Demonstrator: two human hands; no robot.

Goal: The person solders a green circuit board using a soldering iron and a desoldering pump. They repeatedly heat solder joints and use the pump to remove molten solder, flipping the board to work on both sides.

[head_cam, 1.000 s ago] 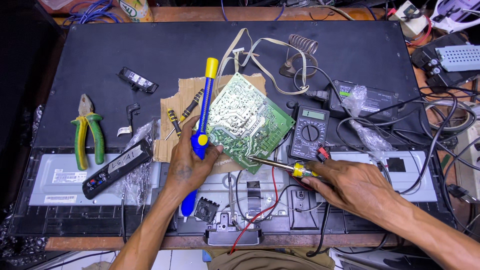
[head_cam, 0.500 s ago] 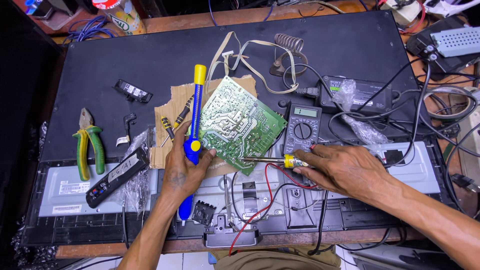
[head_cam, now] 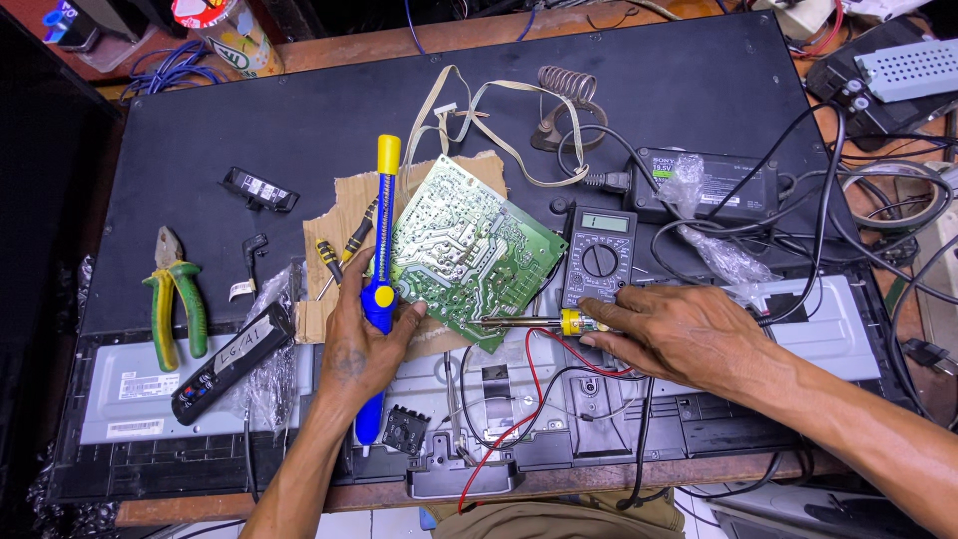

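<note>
Your left hand and right hand are both bare, with no gloves, rings or watch on them. Your forearms are bare too, as far as they show, with no sleeve in sight. At the bottom edge, a strip of your olive-tan clothing shows.

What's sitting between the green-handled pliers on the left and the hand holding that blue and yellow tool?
In the head view, a long black remote-like bar on clear plastic wrap lies between the pliers and the left hand, which grips the blue and yellow pump tool.
</note>
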